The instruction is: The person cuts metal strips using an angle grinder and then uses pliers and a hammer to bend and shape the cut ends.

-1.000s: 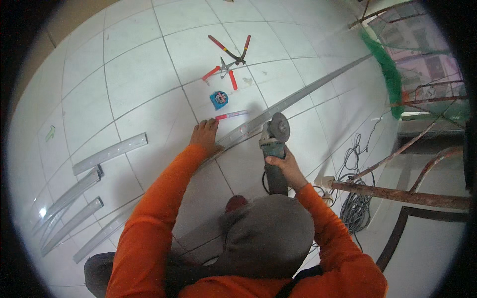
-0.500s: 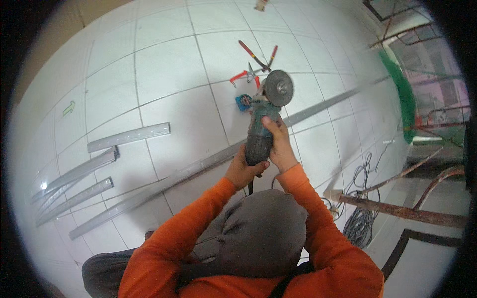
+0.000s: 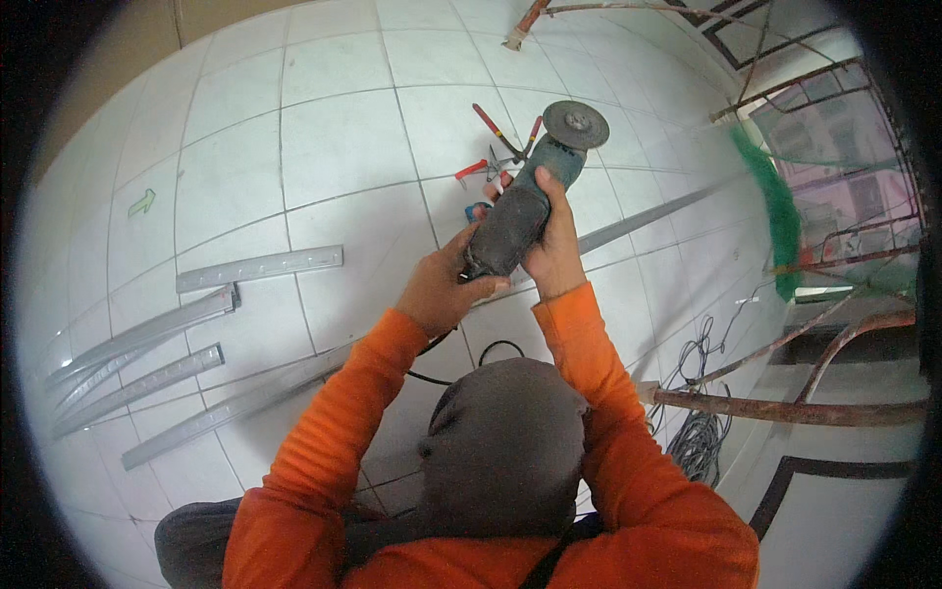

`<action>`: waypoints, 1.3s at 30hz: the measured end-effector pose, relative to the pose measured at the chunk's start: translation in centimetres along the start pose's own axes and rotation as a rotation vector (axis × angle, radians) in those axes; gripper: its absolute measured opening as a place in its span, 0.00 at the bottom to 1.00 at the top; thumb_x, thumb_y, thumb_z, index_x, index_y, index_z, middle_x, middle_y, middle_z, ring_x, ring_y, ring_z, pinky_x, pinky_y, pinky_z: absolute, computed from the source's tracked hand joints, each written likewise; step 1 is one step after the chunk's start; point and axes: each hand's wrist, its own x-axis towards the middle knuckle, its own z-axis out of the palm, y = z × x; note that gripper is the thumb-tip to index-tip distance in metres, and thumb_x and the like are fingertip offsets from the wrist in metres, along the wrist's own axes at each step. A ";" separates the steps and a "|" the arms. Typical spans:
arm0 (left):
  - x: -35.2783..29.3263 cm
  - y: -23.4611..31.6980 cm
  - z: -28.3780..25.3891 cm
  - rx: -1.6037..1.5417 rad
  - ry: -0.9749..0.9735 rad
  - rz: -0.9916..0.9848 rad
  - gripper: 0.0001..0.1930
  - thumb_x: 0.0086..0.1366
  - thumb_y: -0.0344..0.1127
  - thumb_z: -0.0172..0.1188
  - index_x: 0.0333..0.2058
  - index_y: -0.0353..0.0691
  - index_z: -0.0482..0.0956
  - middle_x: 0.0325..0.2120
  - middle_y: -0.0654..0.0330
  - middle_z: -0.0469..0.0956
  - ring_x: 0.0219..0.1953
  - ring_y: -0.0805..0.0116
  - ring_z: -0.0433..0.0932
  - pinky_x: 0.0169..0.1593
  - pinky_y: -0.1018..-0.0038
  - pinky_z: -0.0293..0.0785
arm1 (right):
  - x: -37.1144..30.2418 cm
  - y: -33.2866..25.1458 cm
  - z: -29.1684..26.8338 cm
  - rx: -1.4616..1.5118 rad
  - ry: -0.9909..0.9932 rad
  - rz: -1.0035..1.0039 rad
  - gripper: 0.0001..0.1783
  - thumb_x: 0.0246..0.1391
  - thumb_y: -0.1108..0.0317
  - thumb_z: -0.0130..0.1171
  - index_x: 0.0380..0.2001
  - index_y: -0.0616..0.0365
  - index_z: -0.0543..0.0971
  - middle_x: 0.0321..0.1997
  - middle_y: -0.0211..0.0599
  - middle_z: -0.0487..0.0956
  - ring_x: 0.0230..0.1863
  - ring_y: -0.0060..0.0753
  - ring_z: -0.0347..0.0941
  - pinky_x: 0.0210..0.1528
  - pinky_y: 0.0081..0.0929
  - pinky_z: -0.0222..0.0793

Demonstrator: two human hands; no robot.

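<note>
Both hands hold up an angle grinder (image 3: pixel 520 216) above the tiled floor. My left hand (image 3: pixel 439 282) wraps the rear end of its dark body, thumb lying along the end. Around the body near the head, my right hand (image 3: pixel 554 236) is closed, with some fingertips showing on the far side. The grinder's grey disc (image 3: pixel 575 126) points away and to the right, its face and centre nut in sight. A black cord (image 3: pixel 432 379) loops below the tool. Behind it, a long grey metal strip (image 3: pixel 648 213) runs diagonally across the floor.
Red-handled pliers (image 3: pixel 505 133) and a red-handled cutting tool (image 3: pixel 473 170) lie beyond the grinder, beside a partly hidden blue item (image 3: pixel 478 212). Several short metal strips (image 3: pixel 260 268) are at left. Rusty scaffold tubing (image 3: pixel 785 405), coiled cables (image 3: pixel 699 447) and green netting (image 3: pixel 770 196) stand at right.
The grinder has tilted rightward and come up closer, its disc turned more upward. My left hand has shifted left and up with its rear end. The view has moved slightly.
</note>
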 end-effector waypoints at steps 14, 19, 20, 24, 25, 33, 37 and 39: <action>-0.3 -3.5 3.1 0.160 -0.149 -0.033 0.41 0.45 0.48 0.77 0.53 0.33 0.66 0.44 0.52 0.79 0.45 0.62 0.78 0.50 0.65 0.74 | -2.7 0.9 -5.7 -0.285 -0.152 -0.089 0.32 0.57 0.47 0.60 0.53 0.62 0.69 0.43 0.44 0.78 0.42 0.42 0.78 0.43 0.39 0.77; -0.5 -5.6 8.9 -0.073 0.116 0.010 0.38 0.45 0.45 0.76 0.51 0.31 0.70 0.40 0.53 0.79 0.39 0.65 0.79 0.43 0.68 0.76 | -5.6 0.7 -6.0 -0.239 -0.106 -0.123 0.36 0.60 0.37 0.49 0.52 0.62 0.70 0.44 0.44 0.78 0.43 0.42 0.78 0.43 0.40 0.77; -0.9 -6.4 9.3 -0.078 0.126 -0.013 0.38 0.45 0.45 0.76 0.51 0.31 0.70 0.40 0.53 0.79 0.39 0.65 0.79 0.43 0.68 0.76 | -6.4 0.6 -5.9 -0.058 -0.120 -0.046 0.39 0.61 0.34 0.45 0.52 0.63 0.70 0.44 0.44 0.78 0.42 0.42 0.78 0.44 0.40 0.77; -1.4 -4.1 11.0 -0.204 -0.053 -0.330 0.34 0.49 0.47 0.72 0.48 0.29 0.69 0.31 0.52 0.78 0.28 0.67 0.80 0.31 0.72 0.77 | -6.8 -0.4 -10.8 -0.117 0.008 0.043 0.40 0.64 0.33 0.37 0.56 0.62 0.69 0.48 0.46 0.78 0.45 0.43 0.78 0.48 0.40 0.76; -1.4 -4.3 10.8 -0.166 -0.068 -0.343 0.33 0.50 0.46 0.71 0.48 0.29 0.69 0.29 0.53 0.78 0.24 0.70 0.79 0.27 0.74 0.76 | -6.8 0.1 -11.6 -0.069 -0.063 0.077 0.40 0.65 0.34 0.37 0.57 0.63 0.69 0.49 0.46 0.78 0.47 0.43 0.77 0.51 0.41 0.75; -1.3 -8.3 10.9 -0.207 0.005 -0.353 0.33 0.51 0.45 0.71 0.48 0.29 0.68 0.29 0.53 0.78 0.24 0.68 0.79 0.26 0.71 0.76 | -6.0 1.4 -13.1 -0.057 -0.034 0.133 0.38 0.67 0.38 0.36 0.59 0.65 0.65 0.52 0.49 0.75 0.51 0.44 0.76 0.54 0.40 0.75; -2.1 -9.4 10.6 0.241 0.054 -0.154 0.38 0.52 0.47 0.71 0.53 0.26 0.65 0.42 0.45 0.78 0.42 0.57 0.81 0.45 0.66 0.78 | -6.7 3.0 -13.5 0.024 -0.043 0.152 0.37 0.67 0.40 0.36 0.58 0.66 0.66 0.51 0.50 0.76 0.50 0.45 0.76 0.52 0.40 0.76; -2.5 -10.3 11.0 0.177 0.035 -0.257 0.41 0.50 0.50 0.73 0.56 0.30 0.67 0.46 0.47 0.78 0.48 0.57 0.78 0.52 0.65 0.74 | -6.8 3.7 -14.9 -0.015 0.002 0.074 0.37 0.67 0.39 0.36 0.57 0.66 0.67 0.49 0.51 0.77 0.48 0.45 0.77 0.49 0.41 0.78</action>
